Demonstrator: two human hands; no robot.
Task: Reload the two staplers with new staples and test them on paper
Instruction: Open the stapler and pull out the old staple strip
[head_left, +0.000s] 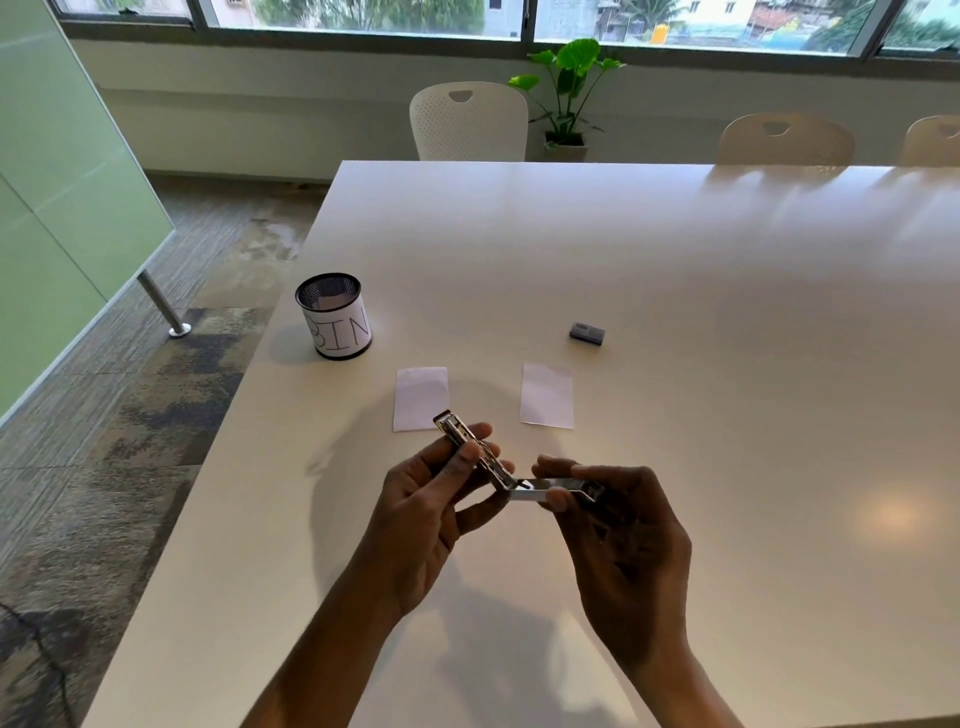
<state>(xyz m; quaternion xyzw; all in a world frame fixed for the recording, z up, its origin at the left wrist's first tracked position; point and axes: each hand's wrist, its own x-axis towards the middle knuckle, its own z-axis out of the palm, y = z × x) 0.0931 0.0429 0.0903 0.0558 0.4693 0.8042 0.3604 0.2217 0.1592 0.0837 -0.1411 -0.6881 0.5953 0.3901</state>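
Note:
A small metal stapler (498, 470) is swung open at its hinge and held above the white table (675, 291). My left hand (426, 514) pinches the arm that points up and left. My right hand (623, 530) grips the other arm, which lies level to the right. Two small paper slips lie beyond the hands, the left slip (421, 397) just behind the stapler's tip, the right slip (546, 396) a little further right. A small grey box (587, 333) sits further back on the right. I see only one stapler.
A black mesh cup labelled BIN (335, 316) stands near the table's left edge with paper inside. White chairs (469, 122) line the far side, with a potted plant (569, 93) behind. The table's left edge drops to carpet.

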